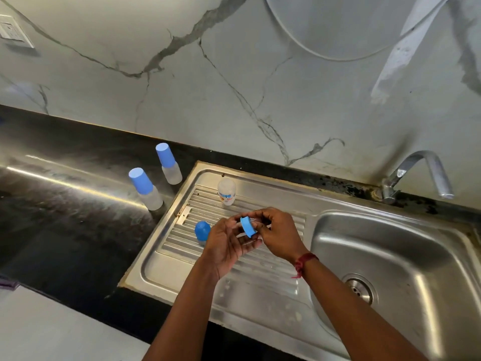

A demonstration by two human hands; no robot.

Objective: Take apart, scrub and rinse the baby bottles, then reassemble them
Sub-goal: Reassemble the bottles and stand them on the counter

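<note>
above the ribbed drainboard [177,243], the blue screw ring [248,226] lies between both hands, its axis running roughly left to right; the left hand [229,241] holds its rim with curled fingers, the right hand [279,234] pinches its opposite side, equally near.
</note>
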